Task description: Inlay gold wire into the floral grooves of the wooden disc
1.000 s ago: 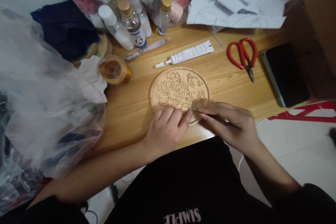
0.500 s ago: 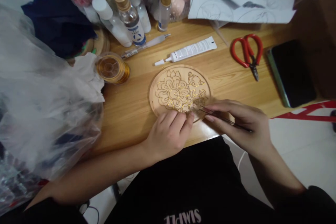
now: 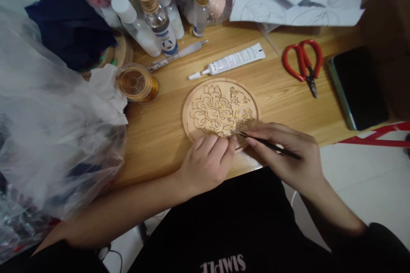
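A round wooden plaque (image 3: pixel 198 127) lies on the table, bearing a flower and smaller figures outlined in gold wire (image 3: pixel 213 113). My left hand (image 3: pixel 206 160) rests at its lower edge with the fingers curled and pressed together. What lies under those fingertips, if anything, is hidden. In my right hand (image 3: pixel 291 153) is a pair of dark tweezers (image 3: pixel 272 146), gripped between thumb and fingers. The tweezers' tips reach the plaque's lower right, close beside my left fingertips. Whether they pinch any wire is too small to tell.
Above the plaque lie a white glue tube (image 3: pixel 237 60) and a pen-like tool (image 3: pixel 182 53). A spool of gold wire (image 3: pixel 138 83) stands left. Red-handled pliers (image 3: pixel 304 66) and a phone (image 3: pixel 358 89) lie right. Bottles (image 3: pixel 162 25), papers (image 3: pixel 294 0) and a plastic bag (image 3: pixel 57 115) surround the workspace.
My right hand has moved slightly left, bringing the tweezers' tips nearer my left fingertips. The tweezers' arms look closer together now. My left hand has stayed in place.
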`<move>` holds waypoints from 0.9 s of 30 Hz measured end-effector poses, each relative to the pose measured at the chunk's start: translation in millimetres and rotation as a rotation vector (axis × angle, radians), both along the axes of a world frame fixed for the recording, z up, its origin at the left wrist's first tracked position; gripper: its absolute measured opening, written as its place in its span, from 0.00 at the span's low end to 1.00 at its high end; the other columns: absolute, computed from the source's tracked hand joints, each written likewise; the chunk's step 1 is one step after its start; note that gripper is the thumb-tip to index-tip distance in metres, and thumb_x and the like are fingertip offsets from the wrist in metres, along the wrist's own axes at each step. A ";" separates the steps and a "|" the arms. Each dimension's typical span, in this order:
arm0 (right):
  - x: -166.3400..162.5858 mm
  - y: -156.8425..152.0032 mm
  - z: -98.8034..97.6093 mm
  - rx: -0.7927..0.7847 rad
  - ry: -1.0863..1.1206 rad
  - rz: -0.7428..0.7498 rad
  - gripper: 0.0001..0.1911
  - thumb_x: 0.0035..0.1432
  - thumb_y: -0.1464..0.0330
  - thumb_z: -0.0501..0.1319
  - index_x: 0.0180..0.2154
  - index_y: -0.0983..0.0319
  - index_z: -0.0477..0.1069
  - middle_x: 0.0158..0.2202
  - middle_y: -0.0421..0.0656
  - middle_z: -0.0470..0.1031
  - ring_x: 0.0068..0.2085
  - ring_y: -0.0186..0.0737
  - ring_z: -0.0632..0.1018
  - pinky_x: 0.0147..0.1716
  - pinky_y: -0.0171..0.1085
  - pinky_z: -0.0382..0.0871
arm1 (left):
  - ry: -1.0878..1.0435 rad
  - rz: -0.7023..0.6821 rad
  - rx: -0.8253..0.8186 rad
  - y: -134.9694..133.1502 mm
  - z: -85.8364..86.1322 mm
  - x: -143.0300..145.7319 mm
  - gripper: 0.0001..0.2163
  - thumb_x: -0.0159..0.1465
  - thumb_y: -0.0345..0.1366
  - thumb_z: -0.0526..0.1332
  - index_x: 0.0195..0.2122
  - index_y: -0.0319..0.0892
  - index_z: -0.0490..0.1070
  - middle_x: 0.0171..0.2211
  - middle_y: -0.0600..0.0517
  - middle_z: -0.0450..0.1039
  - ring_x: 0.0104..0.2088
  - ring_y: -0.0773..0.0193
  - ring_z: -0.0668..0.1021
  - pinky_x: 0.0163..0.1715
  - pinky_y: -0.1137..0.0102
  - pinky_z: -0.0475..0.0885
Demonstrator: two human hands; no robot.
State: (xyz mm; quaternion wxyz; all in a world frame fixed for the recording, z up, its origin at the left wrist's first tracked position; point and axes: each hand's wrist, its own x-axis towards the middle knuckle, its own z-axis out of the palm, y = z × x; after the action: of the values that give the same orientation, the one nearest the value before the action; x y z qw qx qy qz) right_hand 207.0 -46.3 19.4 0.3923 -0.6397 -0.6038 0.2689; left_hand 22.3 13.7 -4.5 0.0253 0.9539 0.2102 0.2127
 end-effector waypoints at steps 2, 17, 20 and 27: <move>-1.8 -0.4 1.0 0.010 -0.031 -0.004 0.08 0.56 0.73 0.65 0.39 0.59 0.77 0.39 0.44 0.81 0.41 0.41 0.81 0.42 0.40 0.78 | 0.007 -0.003 0.001 0.5 0.3 -0.1 0.10 0.69 0.27 0.53 0.46 0.31 0.72 0.26 0.51 0.71 0.28 0.65 0.71 0.27 0.68 0.62; -5.2 -3.6 2.2 0.051 -0.125 0.022 0.08 0.57 0.74 0.64 0.40 0.59 0.76 0.38 0.45 0.80 0.41 0.41 0.81 0.41 0.40 0.78 | 0.006 -0.001 0.004 0.3 1.7 0.5 0.10 0.69 0.27 0.52 0.44 0.31 0.72 0.25 0.51 0.70 0.27 0.64 0.71 0.26 0.68 0.61; -4.5 -2.3 3.5 0.046 -0.122 0.034 0.08 0.58 0.74 0.63 0.40 0.59 0.76 0.38 0.45 0.80 0.40 0.41 0.81 0.41 0.40 0.78 | 0.007 0.007 0.010 0.4 2.1 0.9 0.10 0.69 0.28 0.52 0.44 0.32 0.72 0.25 0.52 0.69 0.27 0.64 0.71 0.26 0.68 0.61; -1.2 2.5 8.3 0.019 -0.113 0.079 0.07 0.58 0.73 0.62 0.39 0.59 0.77 0.38 0.45 0.80 0.39 0.40 0.81 0.39 0.38 0.78 | 0.008 0.031 0.002 1.5 3.4 -0.2 0.11 0.69 0.29 0.51 0.43 0.34 0.73 0.26 0.51 0.70 0.28 0.65 0.70 0.27 0.68 0.60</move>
State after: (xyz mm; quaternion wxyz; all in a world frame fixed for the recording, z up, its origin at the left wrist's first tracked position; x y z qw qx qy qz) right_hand 205.8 -43.8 27.6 0.3528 -0.6257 -0.6524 0.2418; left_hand 22.2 15.1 -1.1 0.0202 0.9514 0.2248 0.2094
